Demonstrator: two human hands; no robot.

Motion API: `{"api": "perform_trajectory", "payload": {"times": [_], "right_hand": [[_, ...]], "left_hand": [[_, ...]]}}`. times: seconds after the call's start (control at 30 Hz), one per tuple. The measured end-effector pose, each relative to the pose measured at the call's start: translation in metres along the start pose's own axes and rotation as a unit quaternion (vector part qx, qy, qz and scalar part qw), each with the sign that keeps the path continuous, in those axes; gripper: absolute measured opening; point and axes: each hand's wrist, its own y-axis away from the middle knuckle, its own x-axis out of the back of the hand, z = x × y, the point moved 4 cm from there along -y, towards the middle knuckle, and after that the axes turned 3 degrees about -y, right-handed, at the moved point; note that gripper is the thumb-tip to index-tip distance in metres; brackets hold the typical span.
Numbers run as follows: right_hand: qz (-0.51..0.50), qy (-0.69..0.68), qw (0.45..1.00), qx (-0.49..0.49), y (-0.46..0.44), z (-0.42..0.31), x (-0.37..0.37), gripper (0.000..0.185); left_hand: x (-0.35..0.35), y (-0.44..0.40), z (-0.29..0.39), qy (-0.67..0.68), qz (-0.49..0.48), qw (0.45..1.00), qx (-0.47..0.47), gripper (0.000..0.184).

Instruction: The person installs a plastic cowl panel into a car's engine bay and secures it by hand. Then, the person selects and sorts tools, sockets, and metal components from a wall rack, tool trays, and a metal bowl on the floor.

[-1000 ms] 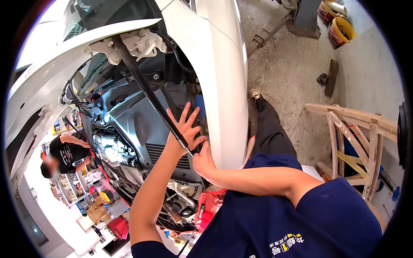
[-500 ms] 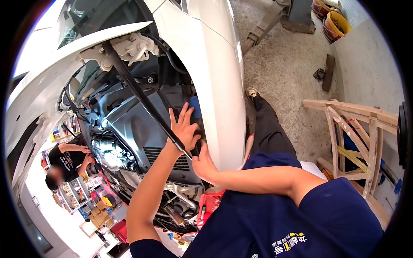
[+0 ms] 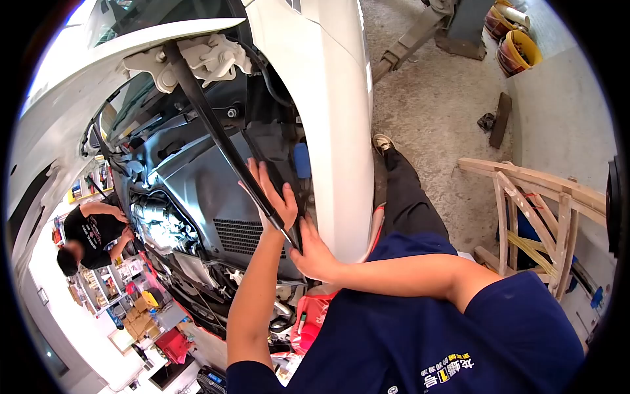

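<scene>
Left hand [image 3: 282,209], part-hidden behind a black cylindrical strut [image 3: 220,134], and right hand [image 3: 314,255] lie released near the white curved fender [image 3: 338,164], frame centre; open grey floor [image 3: 446,98], upper right.

I see v. bright shine on the engine [image 3: 161,220], wall [image 3: 77,327] glaring white, & bent edges w/ black corners.

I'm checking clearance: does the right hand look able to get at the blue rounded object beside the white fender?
Probably yes: the right hand points toward the blue object; the left hand lies beside the apparently clear path.
</scene>
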Motion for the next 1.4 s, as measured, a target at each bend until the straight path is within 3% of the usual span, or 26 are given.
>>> {"api": "perform_trajectory", "payload": {"times": [0.1, 0.27, 0.37, 0.6, 0.7, 0.73, 0.77, 0.83, 0.9, 0.97, 1.1, 1.17, 1.2, 1.3, 1.4], "right_hand": [[-0.012, 0.003, 0.999, 0.040, -0.001, -0.005, -0.004, 0.076], [-0.034, 0.199, 0.972, 0.122, -0.009, -0.016, -0.002, 0.072], [-0.040, 0.217, 0.964, 0.150, -0.009, -0.014, -0.002, 0.074], [-0.053, 0.219, 0.959, 0.175, -0.014, -0.016, 0.001, 0.076], [-0.071, 0.320, 0.915, 0.236, -0.024, -0.038, 0.024, 0.063], [-0.235, 0.357, 0.894, 0.133, -0.036, -0.065, 0.043, 0.052], [-0.388, 0.381, 0.839, 0.024, -0.044, -0.078, 0.057, 0.041], [-0.115, 0.448, 0.857, 0.227, -0.080, -0.091, 0.080, 0.026], [0.007, 0.530, 0.750, 0.395, -0.123, -0.122, 0.096, 0.034], [-0.039, 0.605, 0.692, 0.392, -0.162, -0.140, 0.097, 0.050], [-0.113, 0.611, 0.663, 0.417, -0.194, -0.150, 0.094, 0.059], [-0.125, 0.608, 0.680, 0.390, -0.193, -0.145, 0.096, 0.057], [-0.095, 0.556, 0.751, 0.344, -0.195, -0.150, 0.095, 0.050], [-0.072, 0.542, 0.737, 0.397, -0.193, -0.151, 0.094, 0.045], [-0.088, 0.534, 0.747, 0.386, -0.200, -0.149, 0.092, 0.041]], "left_hand": [[-0.002, 0.006, 0.004, -0.013, -0.014, 0.999, 0.048, 0.073], [-0.007, 0.004, 0.004, -0.019, -0.003, 0.997, 0.071, 0.077], [-0.009, 0.006, -0.002, -0.099, -0.003, 0.990, 0.099, 0.079], [-0.005, 0.009, -0.005, -0.100, 0.004, 0.984, 0.150, 0.080], [-0.008, 0.005, 0.000, -0.093, 0.010, 0.985, 0.147, 0.078], [-0.009, 0.005, 0.000, -0.091, 0.005, 0.984, 0.152, 0.079], [-0.012, 0.007, -0.002, -0.089, 0.001, 0.983, 0.158, 0.080], [-0.014, 0.011, -0.007, -0.092, -0.010, 0.980, 0.177, 0.087], [-0.001, 0.005, 0.002, -0.072, -0.020, 0.982, 0.175, 0.097], [-0.001, 0.006, 0.002, -0.072, -0.020, 0.979, 0.188, 0.103], [0.001, 0.000, 0.005, -0.081, -0.036, 0.975, 0.205, 0.099], [0.003, -0.002, 0.006, -0.084, -0.035, 0.975, 0.205, 0.094], [0.003, 0.000, 0.007, -0.085, -0.030, 0.973, 0.214, 0.094], [-0.001, -0.001, 0.004, -0.078, -0.057, 0.975, 0.202, 0.090], [-0.007, 0.001, -0.003, -0.060, -0.057, 0.979, 0.184, 0.083]]}}
